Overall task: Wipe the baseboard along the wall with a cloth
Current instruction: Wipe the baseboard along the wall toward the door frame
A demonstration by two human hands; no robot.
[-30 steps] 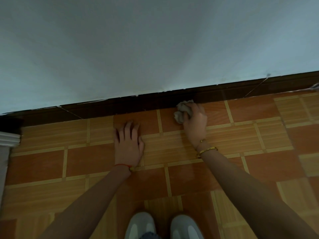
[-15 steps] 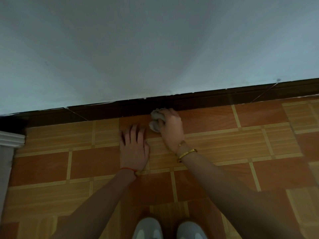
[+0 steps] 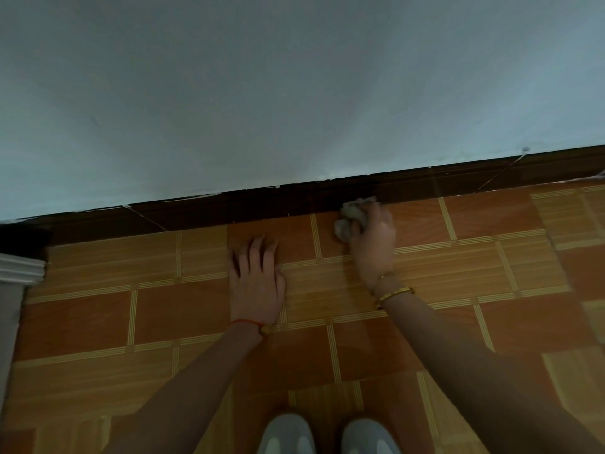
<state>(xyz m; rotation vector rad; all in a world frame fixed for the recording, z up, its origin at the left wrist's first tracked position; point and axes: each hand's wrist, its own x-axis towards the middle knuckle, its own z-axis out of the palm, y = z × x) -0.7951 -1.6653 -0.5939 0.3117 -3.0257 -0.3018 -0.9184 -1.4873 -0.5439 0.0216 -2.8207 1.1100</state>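
A dark brown baseboard (image 3: pixel 262 201) runs along the foot of the pale wall, rising toward the right. My right hand (image 3: pixel 373 244) grips a crumpled grey cloth (image 3: pixel 352 214) and holds it against the bottom edge of the baseboard, right of centre. Its fingers are curled round the cloth, which sticks out at the top and left of the hand. My left hand (image 3: pixel 257 280) lies flat on the floor tiles, fingers spread and straight, a short way in front of the baseboard and apart from it.
Orange and tan floor tiles (image 3: pixel 98 316) fill the lower view. A white moulded door frame (image 3: pixel 16 273) stands at the far left. The toes of two grey shoes (image 3: pixel 324 434) show at the bottom edge. A thin cobweb strand (image 3: pixel 497 175) crosses the baseboard at right.
My right hand slid the cloth left along the baseboard, close to my left hand, and has now moved back to the right. The left hand stays flat on the floor.
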